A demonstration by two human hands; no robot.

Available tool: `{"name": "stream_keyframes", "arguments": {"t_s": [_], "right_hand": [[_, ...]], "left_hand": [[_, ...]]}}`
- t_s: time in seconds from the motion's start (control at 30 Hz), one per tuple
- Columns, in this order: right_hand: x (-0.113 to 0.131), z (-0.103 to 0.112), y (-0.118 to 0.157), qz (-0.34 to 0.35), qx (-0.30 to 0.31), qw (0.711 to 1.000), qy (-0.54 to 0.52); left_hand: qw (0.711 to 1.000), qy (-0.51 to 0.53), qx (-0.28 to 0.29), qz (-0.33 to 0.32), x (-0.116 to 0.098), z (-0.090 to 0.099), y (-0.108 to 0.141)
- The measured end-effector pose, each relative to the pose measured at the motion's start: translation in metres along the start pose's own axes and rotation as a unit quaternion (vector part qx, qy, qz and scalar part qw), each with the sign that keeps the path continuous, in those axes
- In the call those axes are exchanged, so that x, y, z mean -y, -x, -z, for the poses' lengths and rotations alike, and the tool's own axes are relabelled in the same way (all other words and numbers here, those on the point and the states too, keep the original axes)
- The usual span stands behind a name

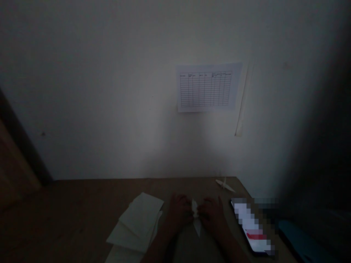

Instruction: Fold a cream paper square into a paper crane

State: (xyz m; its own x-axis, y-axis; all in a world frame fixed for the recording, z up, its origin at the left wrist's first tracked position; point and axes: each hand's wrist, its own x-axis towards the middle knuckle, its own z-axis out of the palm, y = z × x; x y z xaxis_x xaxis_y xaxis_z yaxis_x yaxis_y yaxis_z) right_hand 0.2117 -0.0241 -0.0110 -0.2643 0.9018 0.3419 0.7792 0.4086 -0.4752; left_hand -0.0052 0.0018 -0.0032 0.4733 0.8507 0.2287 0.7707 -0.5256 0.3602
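Between my two hands lies a narrow piece of folded white paper (pixel 197 227), pointed at its far and near ends. My left hand (pixel 181 211) grips its left edge with curled fingers. From the other side my right hand (pixel 211 211) pinches the right edge, its fingers bent toward the middle. The dim light hides the finer folds and the exact fingertip contact. Beyond my right hand, a small folded paper figure with thin pointed arms (pixel 225 185) rests near the table's back edge.
Loose white paper sheets (pixel 142 215) lie overlapping to the left on the brown table (pixel 82 215). At the right is a phone with a lit, pixelated screen (pixel 251 226). A blue object (pixel 301 241) sits beyond the table's right edge. A printed table sheet (pixel 205 89) hangs on the wall.
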Motion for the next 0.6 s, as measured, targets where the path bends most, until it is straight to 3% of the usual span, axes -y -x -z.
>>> {"name": "stream_keyframes", "arguments": {"t_s": [0.37,0.6], "right_hand": [[0.001,0.004,0.001,0.05,0.004,0.998,0.027],[0.003,0.001,0.0,0.022,-0.003,1.0,0.002]], "left_hand": [[0.999,-0.029,-0.007,0.021,0.001,-0.006,0.0],[0.999,-0.028,-0.025,0.014,0.004,-0.014,-0.002]]}}
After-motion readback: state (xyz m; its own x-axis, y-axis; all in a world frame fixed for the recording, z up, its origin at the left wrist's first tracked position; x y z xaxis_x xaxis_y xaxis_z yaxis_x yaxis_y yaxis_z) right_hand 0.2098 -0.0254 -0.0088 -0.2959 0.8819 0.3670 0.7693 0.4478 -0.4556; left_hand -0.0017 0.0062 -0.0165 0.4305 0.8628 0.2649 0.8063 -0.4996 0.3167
